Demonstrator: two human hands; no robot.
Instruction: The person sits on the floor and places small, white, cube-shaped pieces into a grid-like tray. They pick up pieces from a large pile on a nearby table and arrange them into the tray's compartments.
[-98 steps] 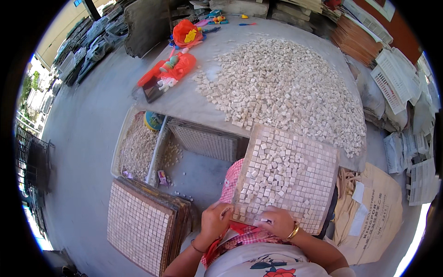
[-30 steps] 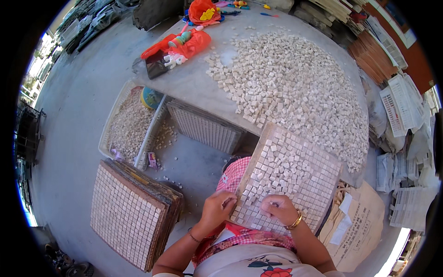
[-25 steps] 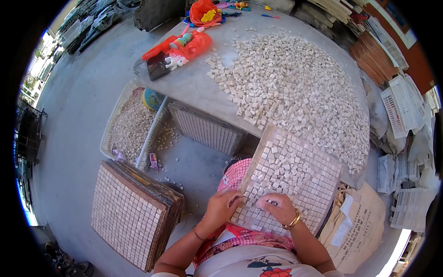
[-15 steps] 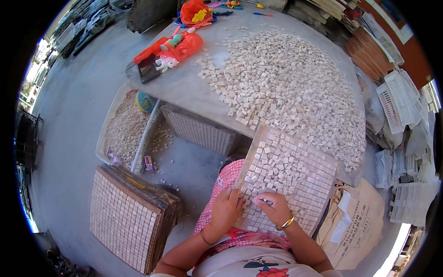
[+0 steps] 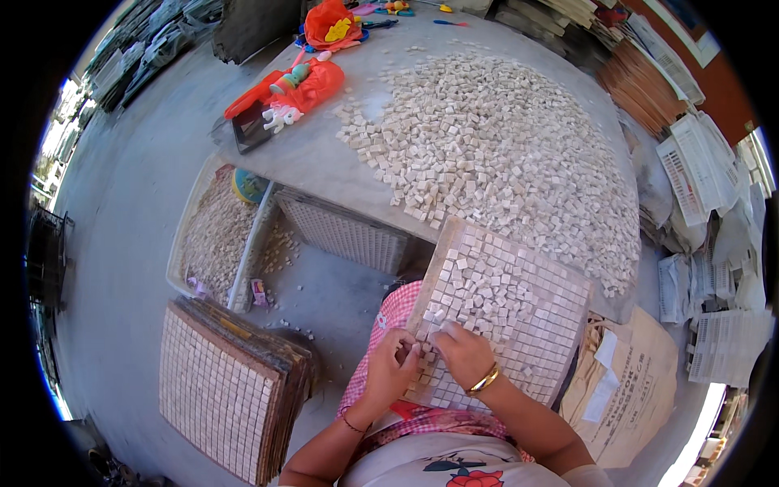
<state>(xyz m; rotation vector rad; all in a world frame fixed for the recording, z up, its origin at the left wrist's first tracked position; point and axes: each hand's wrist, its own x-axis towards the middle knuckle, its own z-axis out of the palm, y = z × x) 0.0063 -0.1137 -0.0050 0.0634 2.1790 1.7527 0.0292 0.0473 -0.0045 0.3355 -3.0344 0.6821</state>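
A square grid board (image 5: 560, 304) with small pale stone tiles in its cells lies tilted across my lap. Loose tiles (image 5: 485, 294) are heaped over its upper middle, and some cells at the lower left show no tile. My left hand (image 5: 391, 365) is at the board's left edge, thumb and fingers curled into a pinch. Close beside it, my right hand (image 5: 464, 355) bends over the left part of the grid with its fingertips pressed together among the tiles. Whatever either pinch holds is too small or hidden to make out.
A big pile of tiles (image 5: 487, 138) covers the table beyond the board. To the left stand a stack of filled boards (image 5: 215, 390) and a white bin (image 5: 174, 243) of tiles. Red plastic bags (image 5: 320, 81) with toys lie farther back. Flattened paper sacks (image 5: 633, 390) are at the right.
My right hand has moved left and slightly up over the board, nearer my left hand. The left fingers have curled into a tighter pinch. The whole view has shifted slightly.
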